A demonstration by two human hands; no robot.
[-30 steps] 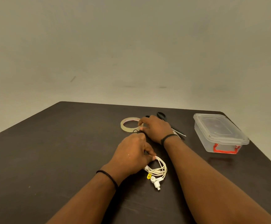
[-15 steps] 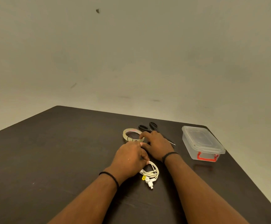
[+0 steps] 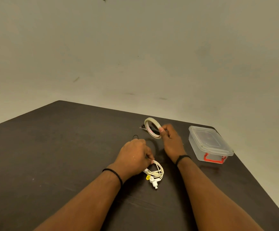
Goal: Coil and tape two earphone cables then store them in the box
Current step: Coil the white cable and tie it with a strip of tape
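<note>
From the head camera, the right hand [image 3: 171,142] pinches a roll of clear tape [image 3: 152,130] between thumb and fingertips, lifted off the dark table [image 3: 55,147] and tilted on edge. The left hand [image 3: 134,157] is closed, fingers pinching the top of a coiled white earphone cable [image 3: 156,171] — its earbuds lie on the table just below. Black scissors [image 3: 143,127] peek out behind the tape. A closed clear box [image 3: 209,145] with a red latch sits to the right, well apart.

Your forearms are bare, no sleeves in view. Your left wrist wears a thin black band [image 3: 114,174], possibly beaded. Your right wrist wears a broader, smooth black band [image 3: 182,158].
</note>
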